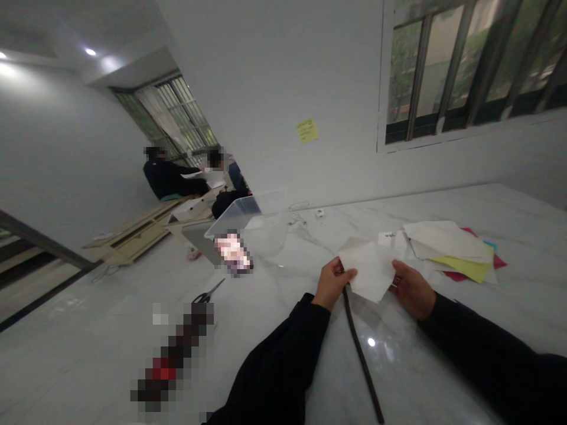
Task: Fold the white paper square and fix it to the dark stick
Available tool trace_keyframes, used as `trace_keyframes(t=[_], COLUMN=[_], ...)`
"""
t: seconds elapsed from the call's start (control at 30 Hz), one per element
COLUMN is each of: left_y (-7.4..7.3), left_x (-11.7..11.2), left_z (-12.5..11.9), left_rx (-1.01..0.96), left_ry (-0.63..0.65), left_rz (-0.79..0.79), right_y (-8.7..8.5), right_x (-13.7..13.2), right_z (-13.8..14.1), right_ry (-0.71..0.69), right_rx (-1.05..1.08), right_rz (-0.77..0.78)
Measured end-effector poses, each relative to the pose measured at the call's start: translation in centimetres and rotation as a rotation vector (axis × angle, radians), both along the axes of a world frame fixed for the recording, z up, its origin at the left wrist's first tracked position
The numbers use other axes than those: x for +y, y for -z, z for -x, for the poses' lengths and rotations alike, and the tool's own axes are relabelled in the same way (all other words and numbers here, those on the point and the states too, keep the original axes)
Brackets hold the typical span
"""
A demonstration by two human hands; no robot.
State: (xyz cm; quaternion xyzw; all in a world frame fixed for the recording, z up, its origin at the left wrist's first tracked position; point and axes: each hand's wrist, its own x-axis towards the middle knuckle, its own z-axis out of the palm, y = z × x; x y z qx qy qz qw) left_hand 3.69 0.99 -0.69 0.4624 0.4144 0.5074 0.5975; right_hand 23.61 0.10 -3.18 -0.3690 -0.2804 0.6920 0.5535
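Note:
A sheet of white paper [367, 268] is held up over the marble-look table between both my hands. My left hand [331, 284] pinches its left edge, thumb on the near face. On the opposite edge, my right hand [411, 289] grips the sheet with thumb and fingers. A long dark brown strip [361, 348] runs from just under my left hand toward the table's near side; whether the left fingers also hold it I cannot tell. Right of my hands lies a loose stack of coloured paper [452, 242], with white sheets on top and yellow, red and blue beneath.
Scissors [208, 293] lie on the left of the table [283, 354] beside a blurred-out dark and red object [172, 357]. A clear plastic bin [266, 230] stands farther back, a blurred-out item before it. Thin cable [299, 212] lies near the wall. People sit in the background.

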Motion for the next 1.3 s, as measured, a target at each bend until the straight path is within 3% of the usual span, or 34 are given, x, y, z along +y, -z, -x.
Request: trace_keyframes(t=[0.17, 0.43, 0.63, 0.77, 1.1, 1.3], left_y=[0.0, -0.1, -0.3, -0.4, -0.1, -0.2], left_x=[0.0, -0.4, -0.5, -0.6, -0.3, -0.2], left_z=[0.2, -0.3, -0.2, -0.4, -0.2, 0.2], left_rx=[-0.090, 0.039, 0.027, 0.054, 0.106, 0.261], left_ry=[-0.009, 0.071, 0.142, 0.158, 0.149, 0.140], left_rz=[0.046, -0.036, -0.034, -0.039, 0.004, -0.045], right_y=[-0.2, 0.2, 0.3, 0.1, -0.1, -0.3], right_x=[0.4, -0.4, -0.7, -0.8, -0.6, -0.4], right_z=[-0.4, 0.3, 0.4, 0.4, 0.5, 0.5], right_ry=[-0.054, -0.266, -0.243, -0.236, -0.180, -0.187], right_rx=[0.018, -0.105, -0.380, -0.470, -0.476, -0.464], right_rz=[0.061, -0.128, -0.267, -0.271, -0.262, -0.264])
